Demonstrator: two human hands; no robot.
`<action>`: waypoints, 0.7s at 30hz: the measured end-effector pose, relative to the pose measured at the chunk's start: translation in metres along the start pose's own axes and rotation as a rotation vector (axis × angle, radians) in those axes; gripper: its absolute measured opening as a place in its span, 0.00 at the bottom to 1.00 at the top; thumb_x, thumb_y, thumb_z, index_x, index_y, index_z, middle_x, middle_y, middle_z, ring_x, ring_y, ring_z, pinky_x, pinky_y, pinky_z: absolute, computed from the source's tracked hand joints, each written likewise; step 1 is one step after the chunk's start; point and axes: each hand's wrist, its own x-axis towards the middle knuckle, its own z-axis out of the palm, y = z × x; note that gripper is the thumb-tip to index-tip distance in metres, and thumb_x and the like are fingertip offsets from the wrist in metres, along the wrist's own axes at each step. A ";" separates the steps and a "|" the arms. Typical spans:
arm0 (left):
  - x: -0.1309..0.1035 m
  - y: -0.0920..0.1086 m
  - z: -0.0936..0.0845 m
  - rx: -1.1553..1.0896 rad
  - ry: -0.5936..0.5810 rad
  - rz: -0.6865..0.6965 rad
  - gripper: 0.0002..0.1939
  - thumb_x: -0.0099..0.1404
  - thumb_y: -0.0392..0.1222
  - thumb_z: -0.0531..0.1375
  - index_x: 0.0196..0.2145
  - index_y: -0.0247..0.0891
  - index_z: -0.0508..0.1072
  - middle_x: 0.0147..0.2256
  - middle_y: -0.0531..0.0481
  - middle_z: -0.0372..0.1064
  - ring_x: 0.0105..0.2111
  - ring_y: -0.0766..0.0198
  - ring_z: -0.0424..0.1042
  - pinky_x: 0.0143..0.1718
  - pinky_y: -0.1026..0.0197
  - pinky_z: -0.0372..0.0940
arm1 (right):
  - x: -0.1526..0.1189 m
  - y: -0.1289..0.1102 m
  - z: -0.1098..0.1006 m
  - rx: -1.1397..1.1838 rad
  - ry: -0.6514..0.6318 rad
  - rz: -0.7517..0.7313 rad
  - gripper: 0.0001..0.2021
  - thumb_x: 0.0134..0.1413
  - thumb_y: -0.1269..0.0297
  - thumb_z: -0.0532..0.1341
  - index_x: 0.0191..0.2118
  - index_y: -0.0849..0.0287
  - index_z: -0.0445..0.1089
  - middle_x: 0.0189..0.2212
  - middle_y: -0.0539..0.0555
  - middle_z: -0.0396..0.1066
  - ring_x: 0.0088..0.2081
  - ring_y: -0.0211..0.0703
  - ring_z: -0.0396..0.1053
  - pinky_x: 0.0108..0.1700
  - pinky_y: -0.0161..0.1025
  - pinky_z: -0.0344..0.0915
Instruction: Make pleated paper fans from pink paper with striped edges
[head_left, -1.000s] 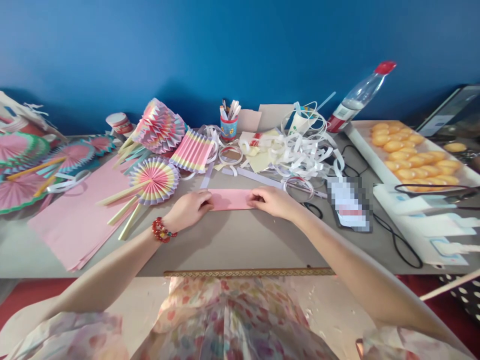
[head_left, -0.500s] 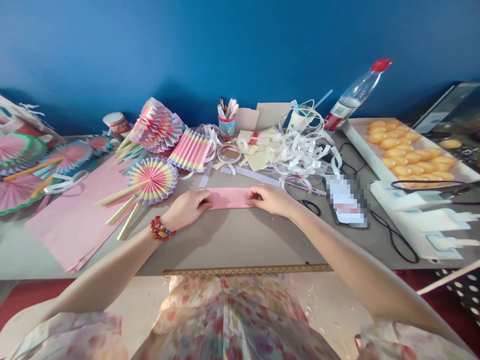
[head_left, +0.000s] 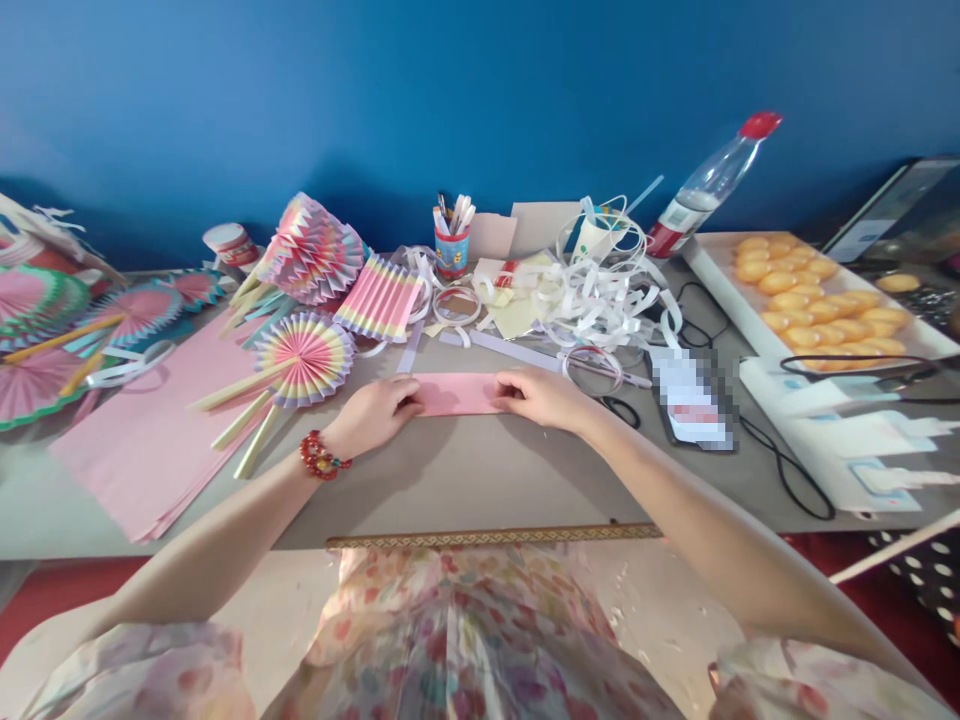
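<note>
A narrow folded strip of pink paper (head_left: 457, 393) lies crosswise between my two hands. Its left end is pinched by my left hand (head_left: 377, 412), fingers curled in, with red beads at the wrist. My right hand (head_left: 536, 396) pinches the right end in the same way. To the left, a round pleated paper fan (head_left: 301, 360) with pale sticks rests on a stack of large pink sheets (head_left: 142, 430). A partly spread pleated paper (head_left: 381, 298) is just behind my left hand.
Behind my hands are curled white paper strips (head_left: 600, 300) and a pen cup (head_left: 452, 248). To the right are a phone (head_left: 694, 400), a leaning bottle (head_left: 701, 190), a tray (head_left: 716, 290) of yellow pieces, a power strip (head_left: 832, 440) and black cables. More fans (head_left: 142, 315) lie far left.
</note>
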 end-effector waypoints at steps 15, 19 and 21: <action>0.001 0.004 -0.003 0.013 -0.004 0.010 0.10 0.69 0.42 0.52 0.31 0.38 0.68 0.32 0.49 0.67 0.30 0.61 0.66 0.32 0.61 0.58 | -0.003 -0.001 0.007 -0.041 0.063 0.009 0.03 0.58 0.66 0.62 0.32 0.56 0.69 0.32 0.50 0.74 0.33 0.41 0.69 0.33 0.34 0.57; 0.001 0.004 -0.002 0.024 -0.012 0.013 0.09 0.69 0.41 0.52 0.32 0.38 0.68 0.33 0.48 0.68 0.32 0.60 0.68 0.34 0.60 0.59 | -0.009 -0.002 0.011 -0.057 0.102 -0.002 0.03 0.61 0.65 0.60 0.36 0.57 0.69 0.36 0.53 0.73 0.36 0.43 0.70 0.35 0.35 0.58; 0.001 0.003 -0.002 0.024 -0.010 0.006 0.08 0.69 0.40 0.52 0.33 0.39 0.68 0.34 0.49 0.68 0.32 0.60 0.68 0.34 0.60 0.59 | -0.012 0.000 0.014 -0.085 0.137 -0.023 0.05 0.63 0.62 0.59 0.37 0.57 0.68 0.37 0.55 0.71 0.37 0.44 0.69 0.36 0.35 0.59</action>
